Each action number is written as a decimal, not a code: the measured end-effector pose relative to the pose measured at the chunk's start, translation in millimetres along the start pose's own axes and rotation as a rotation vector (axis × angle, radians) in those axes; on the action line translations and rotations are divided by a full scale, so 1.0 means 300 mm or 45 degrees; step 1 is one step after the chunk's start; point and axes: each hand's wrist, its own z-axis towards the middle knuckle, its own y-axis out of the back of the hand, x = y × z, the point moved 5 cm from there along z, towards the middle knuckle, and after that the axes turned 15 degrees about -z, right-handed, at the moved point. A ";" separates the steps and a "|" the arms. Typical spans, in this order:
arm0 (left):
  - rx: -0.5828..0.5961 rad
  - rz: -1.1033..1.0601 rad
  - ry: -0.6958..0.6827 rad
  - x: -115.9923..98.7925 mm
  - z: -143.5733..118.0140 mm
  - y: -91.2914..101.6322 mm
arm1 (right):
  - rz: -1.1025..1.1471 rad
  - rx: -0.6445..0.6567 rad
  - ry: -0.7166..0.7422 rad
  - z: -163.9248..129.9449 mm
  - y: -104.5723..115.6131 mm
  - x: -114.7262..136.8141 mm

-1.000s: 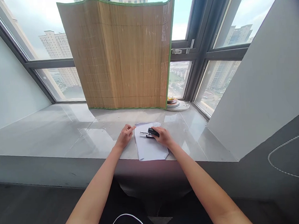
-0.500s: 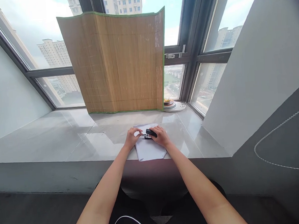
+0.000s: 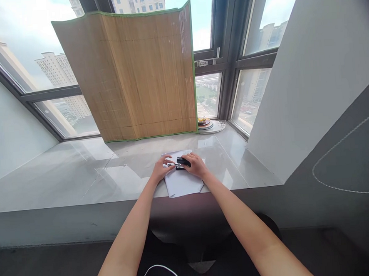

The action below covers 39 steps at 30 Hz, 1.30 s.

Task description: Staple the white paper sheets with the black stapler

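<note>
White sheets of paper (image 3: 182, 183) lie on the grey stone window sill (image 3: 80, 177), near its front edge. A small black stapler (image 3: 182, 162) rests on top of the paper. My right hand (image 3: 196, 165) is closed around the stapler's black rear end. My left hand (image 3: 161, 168) touches the stapler's metal front tip with its fingers, at the paper's left edge.
A bamboo mat (image 3: 137, 74) with green edging stands upright against the window at the back of the sill. A stack of round plates (image 3: 210, 125) sits to its right. A grey wall (image 3: 309, 84) slants along the right side.
My left hand has moved right from beside the paper onto the stapler's front tip. My right hand stays on the stapler. The view has shifted slightly.
</note>
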 end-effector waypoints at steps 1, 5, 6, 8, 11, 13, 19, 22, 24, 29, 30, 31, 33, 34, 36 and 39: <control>0.008 0.008 0.000 0.002 0.000 -0.001 | 0.001 0.001 0.001 0.001 0.001 0.000; 0.018 0.014 -0.010 0.016 0.003 -0.004 | -0.004 0.003 0.007 0.004 0.011 0.005; 0.018 0.023 -0.022 0.021 0.005 -0.004 | -0.005 0.004 0.008 0.004 0.013 0.006; 0.019 0.067 -0.052 0.034 0.007 -0.001 | -0.007 0.001 0.008 0.005 0.017 0.009; 0.006 0.154 -0.071 0.053 0.007 0.007 | -0.006 -0.005 0.005 0.004 0.018 0.011; -0.012 0.180 -0.062 0.061 0.006 0.013 | -0.006 0.003 0.006 0.003 0.015 0.010; -0.065 0.082 -0.047 0.051 -0.006 0.022 | -0.066 0.036 -0.021 0.000 0.014 0.000; -0.134 0.064 -0.018 0.048 -0.014 0.030 | -0.119 0.042 -0.069 -0.002 0.024 -0.009; -0.165 0.086 -0.016 0.045 -0.019 0.033 | -0.129 0.015 -0.102 -0.004 0.033 -0.014; -0.175 0.031 -0.138 0.008 -0.029 0.029 | -0.087 -0.074 -0.151 -0.011 0.052 -0.025; -0.172 0.004 -0.152 0.001 -0.030 0.026 | -0.075 -0.077 -0.139 -0.012 0.053 -0.024; -0.147 -0.013 -0.162 -0.006 -0.031 0.020 | -0.064 -0.070 -0.110 -0.013 0.053 -0.020; -0.042 -0.001 -0.188 -0.017 -0.031 0.000 | -0.044 -0.034 0.002 -0.013 0.048 -0.003; 0.006 0.029 -0.208 -0.020 -0.030 -0.009 | -0.035 -0.011 0.070 -0.013 0.043 0.010; 0.043 0.110 -0.262 -0.020 -0.028 -0.019 | -0.017 0.027 0.192 -0.014 0.035 0.035; 0.041 0.196 -0.318 -0.009 -0.025 -0.024 | 0.007 0.046 0.296 -0.013 0.029 0.065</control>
